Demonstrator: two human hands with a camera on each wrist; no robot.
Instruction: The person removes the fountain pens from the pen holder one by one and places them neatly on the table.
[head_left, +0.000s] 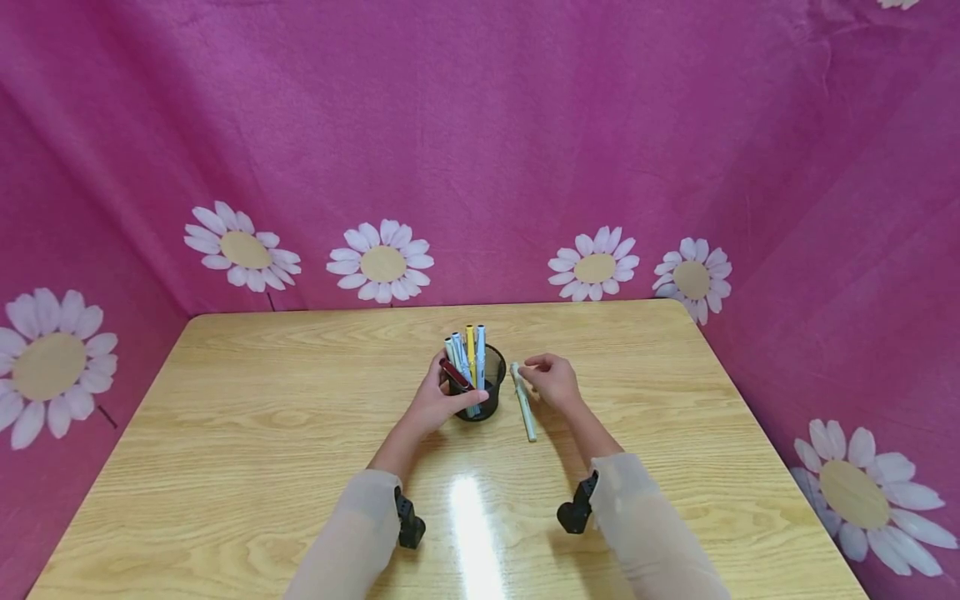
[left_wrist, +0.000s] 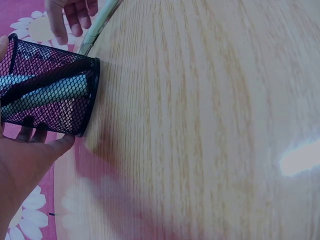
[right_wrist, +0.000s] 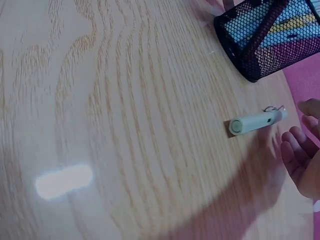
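My left hand point(head_left: 435, 403) grips a black mesh pen cup point(left_wrist: 50, 87) from its left side, thumb at the front. Several pens stand in the cup, among them a yellow pen point(head_left: 470, 343) and a light blue pen point(head_left: 481, 354). A dark red pen point(head_left: 456, 375) slants across the cup's near side by the thumb. Right of the cup, a pale green pen point(right_wrist: 255, 122) with a metal clip lies on the table. Over its far end hovers my right hand point(head_left: 555, 383), fingers loosely bent; in the right wrist view they look apart from the pen.
The wooden table point(head_left: 262, 467) carries a bright light reflection point(head_left: 474, 533) near its front. A pink curtain with daisies point(head_left: 480, 150) hangs behind and beside the table. A small black camera sits on each wrist, over pale sleeves point(head_left: 645, 517).
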